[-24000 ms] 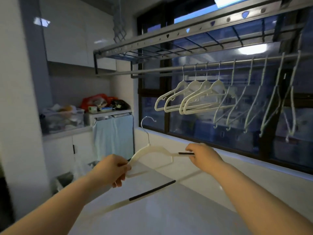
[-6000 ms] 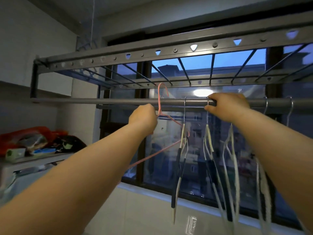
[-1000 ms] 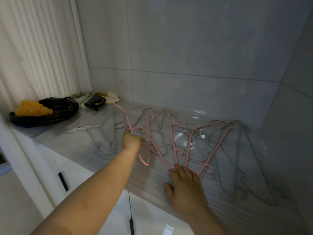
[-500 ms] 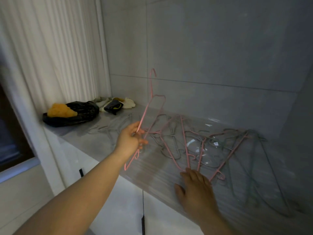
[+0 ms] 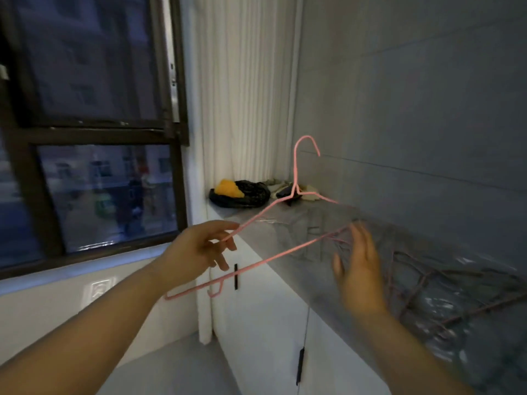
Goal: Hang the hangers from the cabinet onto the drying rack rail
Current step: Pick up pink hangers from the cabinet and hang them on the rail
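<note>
Left hand has a pink hanger up off the worktop, thumb & forefinger pinched on the upper wire near its left shoulder, other fingers loosely curled under. Hanger is in mid-air, hook up, tilted, its low corner hanging out past the cabinet front. Right hand is spread wide, fingers straight, holding nothing, right by the hanger's far end; too blurred to say if it touches.

More hangers lie in a tangle on the worktop, pink and grey. The rail is not in view.

Handling, my read: thin coated wire, v. light, a bit springy, so a two-finger pinch carries it fine, but it will swing and twist from that end. Better grip for hanging is prob. the neck just under the hook, so the hook points true. Hooks could snag others in the pile.

Writing: none readable. There's a pale square mark on the wall under the window, too faint to read. No brand on the hanger that I can see.
</note>
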`<state>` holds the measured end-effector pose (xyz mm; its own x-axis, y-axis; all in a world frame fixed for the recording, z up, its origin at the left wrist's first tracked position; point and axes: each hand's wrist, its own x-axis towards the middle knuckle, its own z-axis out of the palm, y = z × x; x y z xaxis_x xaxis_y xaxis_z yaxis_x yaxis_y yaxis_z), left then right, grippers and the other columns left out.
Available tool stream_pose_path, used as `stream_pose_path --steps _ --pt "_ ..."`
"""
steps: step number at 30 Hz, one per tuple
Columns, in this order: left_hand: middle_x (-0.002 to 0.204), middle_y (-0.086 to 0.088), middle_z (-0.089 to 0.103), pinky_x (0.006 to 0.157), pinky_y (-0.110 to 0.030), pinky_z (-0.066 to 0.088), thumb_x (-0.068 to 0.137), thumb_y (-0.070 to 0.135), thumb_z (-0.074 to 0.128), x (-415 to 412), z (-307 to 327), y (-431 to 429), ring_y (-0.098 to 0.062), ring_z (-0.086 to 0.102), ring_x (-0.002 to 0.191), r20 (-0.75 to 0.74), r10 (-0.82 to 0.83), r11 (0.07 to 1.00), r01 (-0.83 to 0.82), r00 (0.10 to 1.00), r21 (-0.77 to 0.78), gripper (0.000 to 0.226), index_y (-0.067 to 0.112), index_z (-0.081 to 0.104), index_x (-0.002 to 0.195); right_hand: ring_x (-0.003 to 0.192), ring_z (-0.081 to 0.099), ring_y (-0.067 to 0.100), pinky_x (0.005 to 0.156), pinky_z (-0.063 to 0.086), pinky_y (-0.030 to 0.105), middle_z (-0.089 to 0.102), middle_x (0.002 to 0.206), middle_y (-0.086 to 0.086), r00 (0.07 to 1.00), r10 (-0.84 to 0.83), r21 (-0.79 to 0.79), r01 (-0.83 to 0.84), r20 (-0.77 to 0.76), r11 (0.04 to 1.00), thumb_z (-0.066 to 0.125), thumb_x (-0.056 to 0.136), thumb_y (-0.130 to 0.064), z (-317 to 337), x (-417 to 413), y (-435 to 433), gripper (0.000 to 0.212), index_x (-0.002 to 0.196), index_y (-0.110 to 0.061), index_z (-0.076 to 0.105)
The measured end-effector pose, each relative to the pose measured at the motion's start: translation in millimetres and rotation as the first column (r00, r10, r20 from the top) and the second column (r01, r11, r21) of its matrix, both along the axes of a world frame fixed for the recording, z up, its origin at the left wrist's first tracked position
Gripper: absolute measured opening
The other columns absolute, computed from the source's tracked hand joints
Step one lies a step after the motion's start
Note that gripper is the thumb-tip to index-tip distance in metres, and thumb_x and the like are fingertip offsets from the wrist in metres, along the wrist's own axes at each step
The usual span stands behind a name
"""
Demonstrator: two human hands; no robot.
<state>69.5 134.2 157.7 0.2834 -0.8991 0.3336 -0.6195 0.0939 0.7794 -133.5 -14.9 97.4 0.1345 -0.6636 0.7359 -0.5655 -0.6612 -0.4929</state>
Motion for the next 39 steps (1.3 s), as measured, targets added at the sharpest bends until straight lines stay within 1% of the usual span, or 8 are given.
stream_pose_path --steps 7,12,15,18,24,27,30,39 --pt "0.079 0.005 0.064 0.054 -0.011 0.051 0.088 -0.008 0.048 -18.1 1.1 139.4 -0.006 0.065 0.052 -0.006 0.267 0.963 -0.267 0.964 0.024 0.046 0.037 0.056 0.089 0.125 0.044 0.036 0.108 0.030 0.041 0.050 0.136 0.017 0.943 0.280 0.004 -0.284 -0.182 0.959 0.056 0.088 -0.010 42.7 50.7 52.3 0.053 0.138 -0.006 0.039" --pt "0.069 0.020 0.069 0.061 -0.015 0.055 0.088 -0.005 0.049 -32.9 -6.6 246.8 -0.008 0.064 0.050 -0.034 0.487 0.872 -0.485 0.873 0.059 0.040 0.034 0.059 0.090 0.090 0.062 0.047 0.076 0.052 0.049 0.063 0.100 0.030 0.852 0.444 -0.151 -0.495 -0.278 0.856 0.072 0.071 0.002 42.2 96.9 109.0 0.041 0.111 0.007 0.061" --pt "0.074 0.024 0.069 0.063 -0.019 0.057 0.087 -0.007 0.048 -47.0 -6.0 312.6 -0.012 0.066 0.054 -0.044 0.573 0.818 -0.569 0.818 0.088 0.038 0.027 0.062 0.091 0.092 0.063 0.040 0.078 0.049 0.040 0.067 0.100 0.024 0.693 0.621 -0.014 -0.671 -0.365 0.741 0.061 0.084 -0.007 43.7 124.8 164.7 0.021 0.103 0.002 0.067" --pt "0.075 0.023 0.070 0.058 -0.017 0.054 0.087 -0.011 0.047 -63.3 -5.1 376.7 -0.011 0.066 0.053 -0.040 0.664 0.745 -0.655 0.747 0.128 0.038 0.024 0.062 0.092 0.049 0.064 0.025 0.041 0.044 0.021 0.068 0.058 0.007 0.544 0.640 -0.116 -0.803 -0.543 0.584 0.049 0.075 -0.023 44.2 153.4 222.0 0.027 0.063 -0.012 0.071" --pt "0.070 0.014 0.071 0.052 -0.017 0.052 0.088 -0.009 0.048 -98.9 -9.7 493.9 -0.006 0.059 0.046 -0.041 0.840 0.539 -0.823 0.541 0.180 0.037 0.025 0.060 0.091 0.025 0.050 0.021 0.024 0.028 0.016 0.055 0.035 0.001 0.371 0.633 -0.186 -0.922 -0.679 0.340 0.086 0.049 -0.014 44.8 178.9 353.8 0.025 0.048 -0.015 0.061" --pt "0.066 0.008 0.068 0.055 -0.020 0.052 0.088 -0.003 0.053 -117.1 -8.3 545.7 -0.005 0.057 0.046 -0.004 0.918 0.389 -0.897 0.397 0.209 0.033 0.030 0.057 0.087 0.050 0.065 0.019 0.038 0.043 0.023 0.069 0.062 0.001 0.345 0.583 -0.185 -0.930 -0.736 0.317 0.082 0.065 -0.020 54.5 175.1 424.3 0.016 0.074 -0.016 0.068" --pt "0.070 0.010 0.063 0.053 -0.017 0.048 0.090 0.008 0.054 -130.5 -7.8 599.7 -0.001 0.055 0.043 0.091 0.960 0.236 -0.942 0.263 0.240 0.024 0.033 0.054 0.088 0.104 0.061 0.025 0.079 0.047 0.031 0.064 0.117 0.001 0.210 0.610 -0.071 -0.967 -0.764 0.244 0.032 0.099 -0.031 47.9 185.3 493.4 0.031 0.120 -0.020 0.052" --pt "0.065 0.014 0.056 0.050 -0.012 0.044 0.091 0.013 0.051 -139.0 -9.3 744.8 0.004 0.051 0.036 0.244 0.965 0.040 -0.974 0.095 0.221 0.013 0.025 0.057 0.093 0.108 0.058 0.027 0.081 0.045 0.031 0.060 0.122 0.003 0.070 0.617 -0.018 -0.996 -0.784 0.090 0.027 0.101 -0.031 48.2 187.0 683.9 0.033 0.122 -0.016 0.048"
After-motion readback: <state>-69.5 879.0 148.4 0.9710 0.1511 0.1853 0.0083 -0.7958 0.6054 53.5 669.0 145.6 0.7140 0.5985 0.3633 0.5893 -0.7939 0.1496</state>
